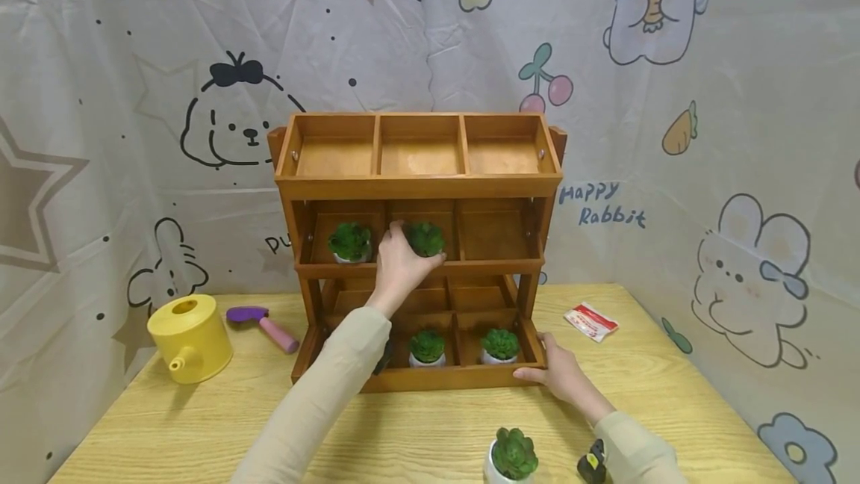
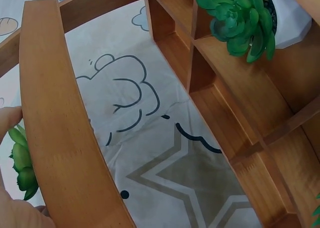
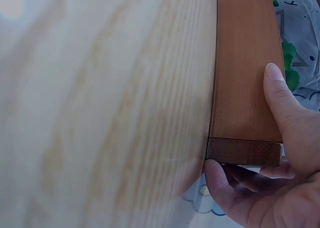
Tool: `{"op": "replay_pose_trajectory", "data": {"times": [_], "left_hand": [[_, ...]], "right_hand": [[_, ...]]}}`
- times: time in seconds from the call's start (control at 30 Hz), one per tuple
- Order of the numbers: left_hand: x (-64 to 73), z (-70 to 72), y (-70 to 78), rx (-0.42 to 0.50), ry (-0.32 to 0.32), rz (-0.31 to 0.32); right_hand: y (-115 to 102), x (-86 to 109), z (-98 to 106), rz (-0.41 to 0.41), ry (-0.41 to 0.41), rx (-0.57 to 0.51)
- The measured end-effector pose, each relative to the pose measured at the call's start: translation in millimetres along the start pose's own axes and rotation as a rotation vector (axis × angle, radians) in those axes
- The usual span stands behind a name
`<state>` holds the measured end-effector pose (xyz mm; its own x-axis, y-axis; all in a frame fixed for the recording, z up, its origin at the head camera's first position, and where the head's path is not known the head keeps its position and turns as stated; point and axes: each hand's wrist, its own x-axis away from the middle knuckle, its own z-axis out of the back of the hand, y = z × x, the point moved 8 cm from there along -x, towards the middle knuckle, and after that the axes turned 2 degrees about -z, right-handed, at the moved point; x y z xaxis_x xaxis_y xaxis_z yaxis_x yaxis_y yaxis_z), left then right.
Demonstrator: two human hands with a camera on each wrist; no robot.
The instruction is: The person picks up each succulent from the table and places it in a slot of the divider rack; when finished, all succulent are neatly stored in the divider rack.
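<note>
A wooden three-tier planter shelf [image 1: 419, 189] with divided compartments stands on the table. My left hand [image 1: 399, 264] reaches into the middle compartment of its middle tier and holds a potted succulent [image 1: 426, 239] between thumb and fingers; its pot is hidden behind the hand. To the left, another potted succulent [image 1: 350, 243] sits in the adjoining compartment. My right hand [image 1: 566, 375] grips the bottom tier's front right corner, its thumb [image 3: 277, 81] against the front board [image 3: 247, 63]. Two more potted succulents, in the bottom tier's middle [image 1: 427, 348] and right [image 1: 499, 346] compartments, have white pots.
One potted succulent [image 1: 512, 455] stands at the table's front, beside a small black object [image 1: 592, 461] at my right sleeve. Left of the shelf are a yellow watering can [image 1: 191, 338] and a purple-and-pink tool [image 1: 263, 325]. A red-and-white packet [image 1: 591, 321] lies to the right.
</note>
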<state>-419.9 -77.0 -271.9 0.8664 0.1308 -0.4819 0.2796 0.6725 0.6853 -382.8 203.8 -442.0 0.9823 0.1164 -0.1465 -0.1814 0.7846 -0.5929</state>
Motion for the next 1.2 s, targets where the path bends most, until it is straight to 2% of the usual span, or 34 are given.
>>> {"op": "replay_pose_trajectory", "data": {"times": [0.3, 0.83, 0.97, 1.1, 1.2], "left_hand": [[3.7, -1.5, -2.0, 0.061, -0.001, -0.003], [6.1, 1.1, -2.6, 0.095, 0.022, -0.027], [9.0, 7.5, 0.0, 0.118, 0.097, -0.087], [16.8, 14.6, 5.4, 0.141, 0.201, -0.196], [25.7, 15.5, 9.8, 0.16, 0.234, -0.272]], "right_hand": [[-1.5, -0.4, 0.3, 0.005, 0.001, 0.008], [-0.4, -0.6, -1.1, -0.001, -0.003, 0.011], [-1.5, -0.6, -1.6, -0.001, -0.012, 0.006], [-2.4, -0.4, -0.5, 0.002, -0.013, 0.002], [-2.4, -0.1, 0.6, 0.005, -0.006, 0.001]]}}
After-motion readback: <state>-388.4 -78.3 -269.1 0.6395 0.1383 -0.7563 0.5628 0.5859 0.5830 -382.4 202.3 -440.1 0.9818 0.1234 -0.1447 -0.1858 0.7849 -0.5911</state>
